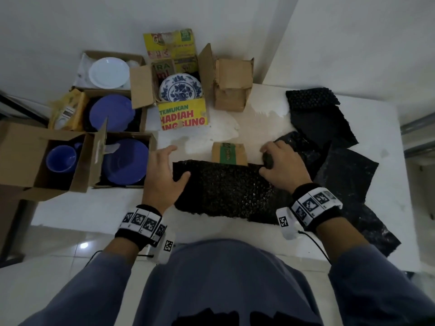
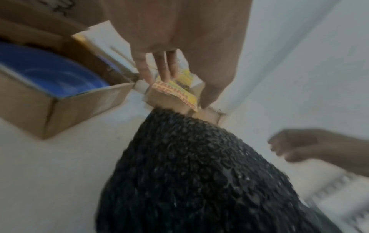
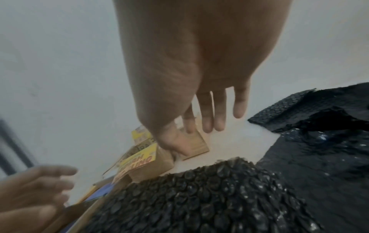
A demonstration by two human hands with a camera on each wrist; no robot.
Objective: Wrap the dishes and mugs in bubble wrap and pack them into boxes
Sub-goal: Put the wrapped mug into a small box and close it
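Note:
A black bubble wrap sheet (image 1: 223, 189) lies flat on the white table (image 1: 94, 208) in front of me. My left hand (image 1: 174, 161) hovers at its left edge with fingers spread and its thumb over the wrap, holding nothing. My right hand (image 1: 266, 158) is at the sheet's far right corner; in the right wrist view its fingers (image 3: 207, 113) are straight and hold nothing. At the left, open boxes hold a blue mug (image 1: 61, 158), two blue plates (image 1: 126, 161) (image 1: 111, 112) and a white plate (image 1: 109, 72). A blue-and-white floral plate (image 1: 180, 88) stands in a yellow box.
A small brown box with a green band (image 1: 229, 152) stands just behind the wrap. A taller brown box (image 1: 231, 84) is at the back by the wall. Spare black wrap sheets (image 1: 329, 137) are piled at the right, reaching the table's right edge.

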